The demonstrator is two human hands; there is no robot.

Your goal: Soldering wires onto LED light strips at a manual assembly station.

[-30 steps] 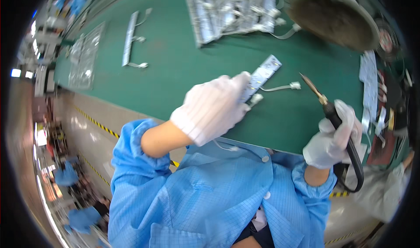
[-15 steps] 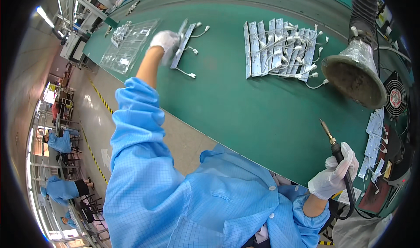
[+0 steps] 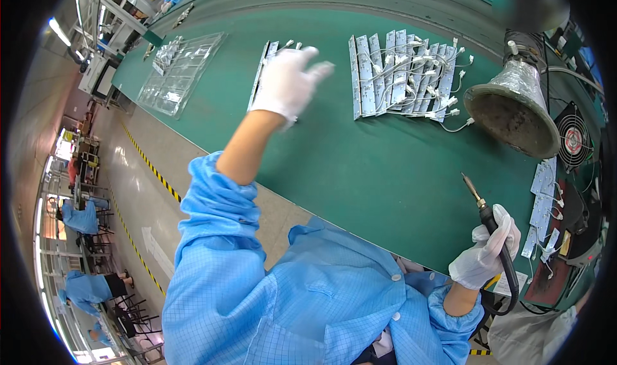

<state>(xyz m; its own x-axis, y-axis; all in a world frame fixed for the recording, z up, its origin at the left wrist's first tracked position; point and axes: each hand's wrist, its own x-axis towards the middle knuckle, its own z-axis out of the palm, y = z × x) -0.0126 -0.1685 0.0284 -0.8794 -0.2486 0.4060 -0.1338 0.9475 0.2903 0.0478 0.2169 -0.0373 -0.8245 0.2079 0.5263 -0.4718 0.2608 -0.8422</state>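
My white-gloved left hand point(image 3: 287, 83) is over the left part of the bench, fingers apart, with nothing visible in it. Beneath and beside it lie light strips point(image 3: 260, 71), thin pale boards with white wire connectors, partly covered by the hand. My right hand point(image 3: 483, 252), also gloved, is closed round a soldering iron point(image 3: 491, 223); its tip points up and to the left over the bench. A row of several light strips point(image 3: 367, 75) with tangled white leads lies across the middle of the bench.
The green bench point(image 3: 334, 159) carries a clear plastic tray point(image 3: 183, 69) at far left, with small parts on it. At right hangs a fume hood point(image 3: 514, 117) beside a black fan point(image 3: 574, 140). More strips point(image 3: 542, 204) lie by the right edge. People in blue work beyond.
My left hand has moved right, away from the tray side, and its fingers have spread over the strips. My right hand keeps the soldering iron in nearly the same place.
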